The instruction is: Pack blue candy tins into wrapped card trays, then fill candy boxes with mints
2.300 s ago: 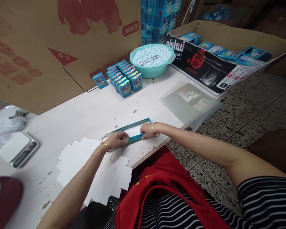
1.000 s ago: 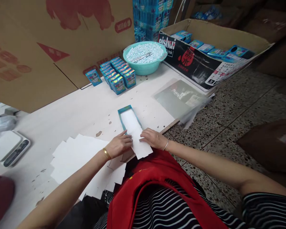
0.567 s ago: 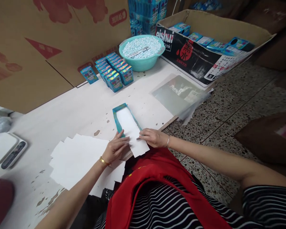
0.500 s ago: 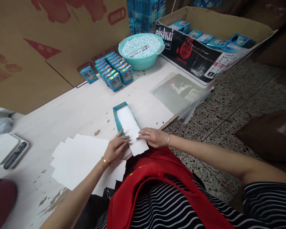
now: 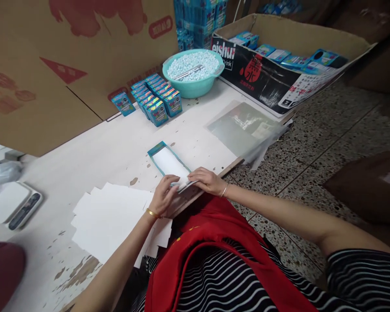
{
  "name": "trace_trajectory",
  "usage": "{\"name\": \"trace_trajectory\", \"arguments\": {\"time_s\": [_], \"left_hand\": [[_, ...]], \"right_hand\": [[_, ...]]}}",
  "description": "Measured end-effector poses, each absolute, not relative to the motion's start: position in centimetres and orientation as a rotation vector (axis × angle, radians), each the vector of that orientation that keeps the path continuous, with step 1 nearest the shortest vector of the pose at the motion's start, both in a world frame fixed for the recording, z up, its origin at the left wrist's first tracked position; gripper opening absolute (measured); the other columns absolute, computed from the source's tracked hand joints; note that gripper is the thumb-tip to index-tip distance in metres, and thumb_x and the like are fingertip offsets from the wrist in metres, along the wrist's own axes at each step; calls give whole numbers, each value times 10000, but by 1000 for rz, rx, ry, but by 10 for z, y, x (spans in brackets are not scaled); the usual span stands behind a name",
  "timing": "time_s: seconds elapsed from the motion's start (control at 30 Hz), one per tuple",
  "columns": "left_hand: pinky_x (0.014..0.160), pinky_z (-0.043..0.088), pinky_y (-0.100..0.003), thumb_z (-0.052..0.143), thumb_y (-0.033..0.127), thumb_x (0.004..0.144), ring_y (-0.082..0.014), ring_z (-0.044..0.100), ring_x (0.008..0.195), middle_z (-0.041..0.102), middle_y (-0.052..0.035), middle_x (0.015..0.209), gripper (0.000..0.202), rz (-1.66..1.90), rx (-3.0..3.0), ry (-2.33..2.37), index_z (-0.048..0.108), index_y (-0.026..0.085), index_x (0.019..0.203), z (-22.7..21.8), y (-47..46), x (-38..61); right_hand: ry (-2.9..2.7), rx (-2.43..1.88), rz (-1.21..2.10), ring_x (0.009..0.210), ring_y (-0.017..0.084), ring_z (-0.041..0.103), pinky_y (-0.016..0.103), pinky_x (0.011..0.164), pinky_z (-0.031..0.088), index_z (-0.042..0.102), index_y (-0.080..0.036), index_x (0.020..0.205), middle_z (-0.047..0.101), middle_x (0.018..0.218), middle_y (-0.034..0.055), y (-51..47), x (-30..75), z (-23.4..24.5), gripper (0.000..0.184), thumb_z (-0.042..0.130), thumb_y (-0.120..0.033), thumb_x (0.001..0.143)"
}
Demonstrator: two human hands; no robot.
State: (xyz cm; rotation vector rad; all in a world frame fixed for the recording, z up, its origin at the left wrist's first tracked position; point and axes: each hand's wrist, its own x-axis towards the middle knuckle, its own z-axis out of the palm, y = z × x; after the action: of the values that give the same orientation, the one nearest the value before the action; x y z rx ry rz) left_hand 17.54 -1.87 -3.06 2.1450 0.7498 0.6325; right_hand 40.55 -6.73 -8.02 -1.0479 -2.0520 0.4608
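A flat carton blank (image 5: 166, 161), white inside with teal edges, lies lengthwise on the white table (image 5: 94, 151) near its front edge. My left hand (image 5: 165, 196) and my right hand (image 5: 205, 180) both grip its near end, fingers curled over the near flap, which is folded up. A spread of several white flat blanks (image 5: 110, 219) lies just left of my left hand.
Several small blue boxes (image 5: 157, 102) stand in rows at the back beside a teal bowl of pale pellets (image 5: 193, 71). A clear plastic sheet (image 5: 243, 128) overhangs the right edge. A large cardboard box with blue packs (image 5: 289, 60) sits at the right. A white scale (image 5: 14, 203) lies at the left.
The blank was turned from crosswise to lengthwise. Its near flap, which stuck out flat over the table edge, is now folded up under both hands.
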Motion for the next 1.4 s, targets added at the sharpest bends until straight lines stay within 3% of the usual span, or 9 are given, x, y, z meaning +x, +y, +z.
{"name": "trace_trajectory", "arguments": {"time_s": [0.1, 0.2, 0.4, 0.57, 0.77, 1.0, 1.17, 1.27, 1.4], "left_hand": [[766, 518, -305, 399, 324, 947, -182, 580, 1055, 514, -113, 1245, 350, 656, 1952, 785, 453, 239, 1282, -35, -22, 173], [756, 513, -304, 541, 318, 878, -186, 574, 1032, 543, -109, 1215, 449, 740, 1989, 952, 425, 231, 1303, -42, -29, 179], [733, 487, -299, 495, 247, 886, -162, 580, 900, 589, -59, 964, 128, 881, 2146, 1183, 606, 191, 913, -39, -35, 194], [930, 347, -471, 551, 326, 863, -276, 499, 1091, 611, -91, 1103, 168, 455, 2694, 1214, 654, 223, 945, -15, -39, 193], [808, 322, -425, 406, 231, 914, -252, 531, 881, 625, -93, 879, 252, -127, 2774, 1283, 656, 194, 908, -6, -41, 206], [814, 295, -415, 445, 343, 899, -253, 531, 961, 644, -72, 908, 285, -457, 2503, 1081, 679, 199, 825, 6, -10, 214], [873, 302, -426, 535, 301, 834, -234, 554, 967, 661, -28, 945, 166, -647, 2302, 955, 671, 206, 816, 13, 8, 213], [929, 290, -478, 544, 300, 835, -239, 563, 959, 666, -32, 916, 157, -572, 2345, 1007, 674, 211, 821, 13, 3, 208], [1008, 226, -546, 441, 239, 902, -231, 568, 878, 634, -44, 786, 245, -122, 2665, 1236, 679, 226, 847, 15, -18, 204]], "right_hand": [[-1856, -1187, 480, 871, 195, 596, 363, 804, 507, 590, -182, 1123, 665, 947, 86, -56, 390, -74, 280, 459, -354, 946], [-1765, -1263, 496, 893, 192, 591, 351, 821, 508, 493, -183, 1263, 628, 1004, 87, -51, 380, -70, 385, 479, -383, 935], [-2006, -1214, 352, 1056, 227, 542, 376, 880, 498, 567, -164, 1184, 485, 1235, 152, -57, 381, -76, 351, 494, -382, 920], [-2231, -1235, 167, 978, 242, 538, 406, 824, 502, 607, -143, 1088, 518, 1211, 169, -56, 382, -82, 252, 510, -292, 909], [-2232, -1200, 268, 955, 225, 500, 374, 821, 473, 597, -142, 982, 545, 1078, 134, -53, 384, -76, 153, 530, -243, 888], [-2244, -1194, 389, 856, 201, 458, 328, 762, 431, 584, -164, 803, 537, 924, 85, -51, 383, -69, 117, 540, -233, 887], [-2312, -1127, 570, 822, 186, 476, 317, 752, 437, 594, -168, 748, 551, 880, 62, -46, 380, -64, 178, 598, -301, 866], [-2161, -1131, 653, 945, 212, 505, 369, 843, 452, 619, -159, 892, 550, 1063, 112, -54, 380, -60, 172, 629, -321, 836], [-1406, -1361, 835, 1009, 213, 539, 377, 841, 497, 370, -183, 1353, 427, 1313, 167, -70, 369, -54, 659, 632, -434, 803]]}}
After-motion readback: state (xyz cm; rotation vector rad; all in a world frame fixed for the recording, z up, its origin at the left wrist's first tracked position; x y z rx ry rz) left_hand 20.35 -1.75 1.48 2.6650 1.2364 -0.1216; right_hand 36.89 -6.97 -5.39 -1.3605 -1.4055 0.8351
